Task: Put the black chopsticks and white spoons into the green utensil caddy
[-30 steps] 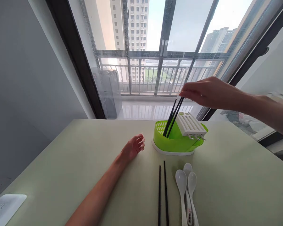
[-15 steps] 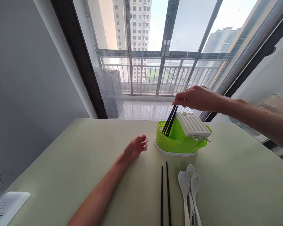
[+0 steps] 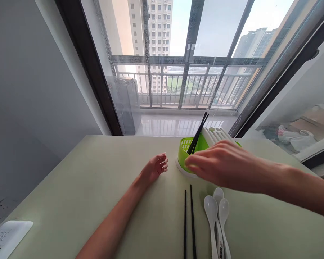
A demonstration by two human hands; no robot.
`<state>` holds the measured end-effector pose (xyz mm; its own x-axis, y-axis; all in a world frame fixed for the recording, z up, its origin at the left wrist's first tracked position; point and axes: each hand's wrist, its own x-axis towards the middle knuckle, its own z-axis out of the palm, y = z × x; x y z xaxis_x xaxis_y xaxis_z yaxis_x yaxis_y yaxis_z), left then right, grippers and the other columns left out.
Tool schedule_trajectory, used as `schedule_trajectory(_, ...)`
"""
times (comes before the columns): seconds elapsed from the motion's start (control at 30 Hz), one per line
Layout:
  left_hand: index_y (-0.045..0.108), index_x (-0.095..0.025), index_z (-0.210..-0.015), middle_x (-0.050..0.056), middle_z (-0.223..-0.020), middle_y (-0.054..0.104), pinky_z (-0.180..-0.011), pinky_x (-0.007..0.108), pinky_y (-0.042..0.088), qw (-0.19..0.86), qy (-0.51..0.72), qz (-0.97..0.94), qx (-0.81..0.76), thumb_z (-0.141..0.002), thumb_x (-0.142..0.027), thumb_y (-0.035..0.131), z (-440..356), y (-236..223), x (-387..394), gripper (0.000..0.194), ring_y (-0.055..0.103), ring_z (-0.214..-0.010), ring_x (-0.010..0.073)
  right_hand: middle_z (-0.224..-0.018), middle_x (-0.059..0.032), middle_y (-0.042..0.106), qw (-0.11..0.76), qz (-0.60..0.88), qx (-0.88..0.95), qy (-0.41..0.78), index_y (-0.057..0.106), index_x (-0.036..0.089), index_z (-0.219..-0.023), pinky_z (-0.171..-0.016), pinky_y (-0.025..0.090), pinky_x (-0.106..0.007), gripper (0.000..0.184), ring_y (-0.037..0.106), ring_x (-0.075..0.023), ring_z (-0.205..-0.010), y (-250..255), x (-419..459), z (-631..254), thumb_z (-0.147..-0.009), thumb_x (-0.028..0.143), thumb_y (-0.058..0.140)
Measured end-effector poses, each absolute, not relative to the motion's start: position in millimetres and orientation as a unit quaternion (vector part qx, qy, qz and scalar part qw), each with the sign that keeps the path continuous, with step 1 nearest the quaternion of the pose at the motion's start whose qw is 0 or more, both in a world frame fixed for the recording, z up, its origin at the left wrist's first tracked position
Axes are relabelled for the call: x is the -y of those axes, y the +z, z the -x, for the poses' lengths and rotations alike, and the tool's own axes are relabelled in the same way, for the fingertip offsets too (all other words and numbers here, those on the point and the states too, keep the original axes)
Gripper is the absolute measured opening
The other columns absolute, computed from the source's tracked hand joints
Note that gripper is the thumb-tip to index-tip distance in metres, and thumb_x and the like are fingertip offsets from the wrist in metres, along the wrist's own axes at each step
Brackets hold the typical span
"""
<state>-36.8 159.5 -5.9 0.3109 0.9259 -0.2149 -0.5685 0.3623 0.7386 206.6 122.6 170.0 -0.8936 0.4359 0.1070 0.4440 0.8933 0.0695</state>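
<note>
Black chopsticks [image 3: 198,133] lean upright inside the green utensil holder [image 3: 182,158], which has a white slotted top [image 3: 218,134]. My right hand [image 3: 221,166] hovers in front of the holder and hides much of its front; the fingers point left, and no object shows in them. On the table to the left of the holder rests my left hand [image 3: 156,167], fingers loosely curled and apart, holding nothing. Two more black chopsticks [image 3: 192,223] lie side by side nearer to me. Beside them is a small pile of white spoons [image 3: 211,210], bowls pointing away.
The pale table [image 3: 110,169] ends at a far edge facing a glass door and balcony railing [image 3: 162,86]. A white device with a digital display [image 3: 12,232] sits at the near left corner. Bags and cardboard [image 3: 299,135] are behind glass at the right.
My right hand has let go of the chopsticks in the holder and come down toward me, in front of it. The chopsticks now lean there on their own. My left hand is almost still.
</note>
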Motion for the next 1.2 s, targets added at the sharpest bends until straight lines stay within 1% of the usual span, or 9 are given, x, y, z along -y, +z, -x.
schedule_trajectory(0.07,0.062,-0.016,-0.086,-0.003,-0.073,0.056,-0.055,0.021,0.043,0.758,0.493,-0.278,-0.324,-0.079,-0.031,0.08,37,-7,-159,0.025,0.05,-0.056,0.0069,-0.07,0.0007,0.066,-0.006,0.149,0.988,-0.03,0.062,0.02,-0.089,-0.055,0.025,-0.03,0.017,0.057,-0.0129,-0.058,149,-99,-200,-0.099,0.013,0.051)
schedule_trajectory(0.1,0.062,-0.016,-0.085,-0.003,-0.072,0.056,-0.055,0.021,0.043,0.757,0.493,-0.278,-0.325,-0.078,-0.031,0.08,37,-7,-159,0.025,0.05,-0.056,0.0069,-0.07,0.001,0.065,-0.024,0.116,0.992,-0.032,0.06,0.02,-0.088,-0.055,0.024,-0.03,0.015,0.057,-0.0133,-0.058,137,-89,-199,-0.093,0.007,0.055)
schedule_trajectory(0.2,0.062,-0.016,-0.084,-0.003,-0.073,0.056,-0.055,0.022,0.043,0.757,0.493,-0.282,-0.322,-0.078,-0.032,0.08,37,-8,-159,0.025,0.05,-0.056,0.0069,-0.063,0.0029,0.062,-0.054,0.055,0.996,-0.04,0.059,0.02,-0.093,-0.052,0.02,-0.033,0.017,0.051,-0.0134,-0.05,98,-67,-197,-0.084,0.006,0.062)
schedule_trajectory(0.3,0.062,-0.016,-0.084,-0.003,-0.073,0.056,-0.056,0.022,0.043,0.757,0.492,-0.282,-0.325,-0.078,-0.032,0.08,37,-9,-159,0.025,0.051,-0.057,0.007,-0.054,0.004,0.057,-0.045,0.043,0.995,-0.076,0.061,0.021,-0.094,-0.049,0.016,-0.035,0.016,0.043,-0.015,-0.042,66,-57,-197,-0.086,0.008,0.061)
schedule_trajectory(0.4,0.062,-0.016,-0.084,-0.003,-0.073,0.056,-0.055,0.022,0.043,0.755,0.492,-0.283,-0.327,-0.078,-0.032,0.08,37,-9,-159,0.025,0.051,-0.056,0.0068,-0.052,0.0043,0.057,-0.038,0.027,0.995,-0.089,0.062,0.021,-0.098,-0.048,0.015,-0.035,0.015,0.041,-0.0167,-0.041,51,-54,-196,-0.088,0.01,0.06)
schedule_trajectory(0.57,0.06,-0.016,-0.081,-0.003,-0.073,0.056,-0.055,0.022,0.042,0.759,0.491,-0.286,-0.317,-0.077,-0.032,0.079,37,-9,-160,0.025,0.05,-0.056,0.0068,-0.052,0.004,0.058,-0.047,0.022,0.995,-0.089,0.063,0.021,-0.09,-0.049,0.016,-0.033,0.013,0.045,-0.0161,-0.042,52,-59,-193,-0.083,0.01,0.065)
schedule_trajectory(0.87,0.054,-0.017,-0.074,-0.004,-0.071,0.054,-0.054,0.023,0.04,0.756,0.492,-0.286,-0.324,-0.077,-0.034,0.08,36,-7,-159,0.031,0.048,-0.055,0.0071,-0.062,0.002,0.065,-0.074,0.01,0.994,-0.079,0.058,0.022,-0.074,-0.052,0.02,-0.034,0.018,0.051,-0.0147,-0.05,41,-60,-186,-0.085,0.01,0.064)
schedule_trajectory(1.0,0.053,-0.017,-0.075,-0.004,-0.07,0.052,-0.054,0.023,0.04,0.755,0.49,-0.297,-0.319,-0.079,-0.035,0.079,36,-8,-159,0.032,0.047,-0.056,0.0071,-0.063,0.0029,0.064,-0.054,0.003,0.996,-0.066,0.057,0.022,-0.078,-0.052,0.02,-0.034,0.016,0.05,-0.0153,-0.052,47,-62,-184,-0.089,0.013,0.063)
schedule_trajectory(1.2,0.047,-0.019,-0.07,-0.007,-0.065,0.043,-0.052,0.022,0.037,0.756,0.48,-0.32,-0.308,-0.08,-0.038,0.077,36,-9,-160,0.037,0.041,-0.053,0.0062,-0.064,0.0032,0.06,-0.021,0.027,0.997,-0.074,0.054,0.022,-0.082,-0.055,0.018,-0.034,0.017,0.048,-0.0137,-0.054,82,-71,-183,-0.093,0.01,0.058)
